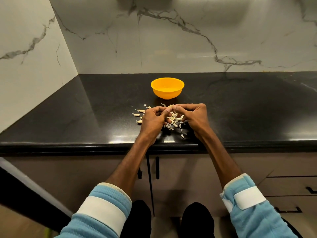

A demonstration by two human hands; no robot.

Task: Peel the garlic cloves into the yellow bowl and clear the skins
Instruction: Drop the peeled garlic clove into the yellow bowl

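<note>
While both hands are working near the front edge of the black surface (pixel 85 117), the following is being observed from left to right. Veined marble wall (pixel 25 48) is meeting the surface at the far-left corner. Several loose cloves (pixel 141 110), with skin on, are lying on the surface just to the left of the left hand (pixel 152 117), a few of them touching or partly hidden by it. That hand is curling its fingers inward, thumb and fingertips pinching one garlic clove (pixel 171 107) from the left side. The clove is being held above the surface, between the two hands, with the fingertips of both meeting on it. Beyond the hands, well back from the edge, the yellow bowl (pixel 167 88) is standing upright on the surface, apart from the hands and the litter. Pale skins (pixel 173 121) are lying in a loose heap under and between the hands, with a few scraps trailing toward the front edge. The right hand (pixel 193 115) is likewise curling its fingers, pinching the same clove from the right. Both forearms are crossing the surface edge, light-blue sleeves (pixel 103 212) with white bands pushed back. Cabinet doors (pixel 180 177) are showing below the surface, and drawers (pixel 291 188) are sitting to the right.
</note>
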